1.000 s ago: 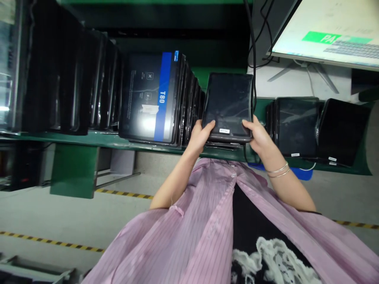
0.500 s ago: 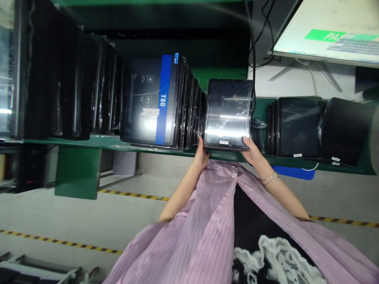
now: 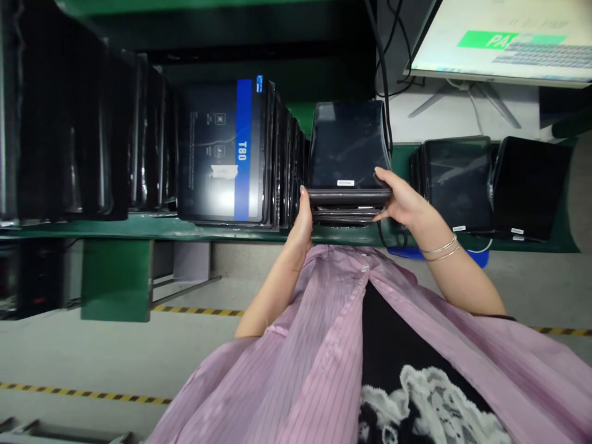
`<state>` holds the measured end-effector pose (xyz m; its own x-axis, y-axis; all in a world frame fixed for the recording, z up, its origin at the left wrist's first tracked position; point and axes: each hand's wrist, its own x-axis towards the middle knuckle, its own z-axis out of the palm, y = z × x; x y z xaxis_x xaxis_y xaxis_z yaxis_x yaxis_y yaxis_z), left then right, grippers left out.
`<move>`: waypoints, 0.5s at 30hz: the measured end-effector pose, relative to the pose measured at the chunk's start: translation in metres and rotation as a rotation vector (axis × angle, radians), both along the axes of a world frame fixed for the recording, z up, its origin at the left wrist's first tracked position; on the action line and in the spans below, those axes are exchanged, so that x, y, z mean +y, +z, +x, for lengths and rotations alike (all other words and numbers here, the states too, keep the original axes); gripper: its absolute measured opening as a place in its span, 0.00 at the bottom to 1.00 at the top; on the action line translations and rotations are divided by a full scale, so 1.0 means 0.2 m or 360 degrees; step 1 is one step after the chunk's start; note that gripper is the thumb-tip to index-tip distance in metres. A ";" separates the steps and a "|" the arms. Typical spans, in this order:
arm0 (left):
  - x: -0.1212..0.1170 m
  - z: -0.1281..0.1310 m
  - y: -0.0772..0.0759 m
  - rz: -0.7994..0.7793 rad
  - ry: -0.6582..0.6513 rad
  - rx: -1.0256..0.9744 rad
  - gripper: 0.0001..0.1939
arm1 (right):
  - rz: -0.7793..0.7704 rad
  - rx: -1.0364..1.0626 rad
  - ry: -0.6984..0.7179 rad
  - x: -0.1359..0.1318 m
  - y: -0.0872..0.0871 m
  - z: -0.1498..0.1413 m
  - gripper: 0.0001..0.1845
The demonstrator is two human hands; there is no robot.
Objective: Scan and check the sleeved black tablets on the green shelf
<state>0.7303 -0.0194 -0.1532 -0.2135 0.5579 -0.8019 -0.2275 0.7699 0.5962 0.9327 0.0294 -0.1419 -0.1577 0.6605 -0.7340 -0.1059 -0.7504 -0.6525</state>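
Between my two hands is a stack of black tablets point(image 3: 346, 148) in clear film, with a small white label at the near edge of the top one. My left hand point(image 3: 303, 222) grips the stack's left front corner, its thumb pointing up along the side. On the right corner, my right hand point(image 3: 404, 197) has its thumb on the top tablet and its fingers at the edge below. The layered front edges of the stack face me. Close by on the left stands a row of packed tablets, the front one a T80 tablet point(image 3: 208, 166) with a blue stripe.
Further left, more dark tablets point(image 3: 92, 135) stand on edge along the green bench point(image 3: 139, 225). Two more tablet stacks point(image 3: 457, 179) lie to the right. A monitor point(image 3: 504, 49) stands behind on a white surface, and black cables point(image 3: 382, 61) hang beside my stack.
The stack's near edge has risen and tilted, so its layered front now shows. My right hand has moved up and right around the corner. The view has shifted slightly.
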 end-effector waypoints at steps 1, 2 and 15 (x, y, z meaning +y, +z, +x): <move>0.01 -0.01 0.02 -0.0015 -0.0031 0.0033 0.41 | -0.0004 -0.0011 0.0029 0.03 0.02 0.00 0.24; 0.03 -0.01 0.03 -0.0010 -0.0057 0.0059 0.41 | -0.0010 -0.0021 0.0048 0.05 0.04 0.00 0.24; 0.05 -0.04 0.05 0.0146 -0.0171 0.0072 0.42 | 0.0018 0.0047 0.0107 0.16 0.08 0.05 0.21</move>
<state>0.7228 -0.0099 -0.1427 -0.1833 0.6499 -0.7376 -0.1179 0.7304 0.6728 0.9429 0.0609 -0.1261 -0.2238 0.6561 -0.7207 -0.0747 -0.7488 -0.6585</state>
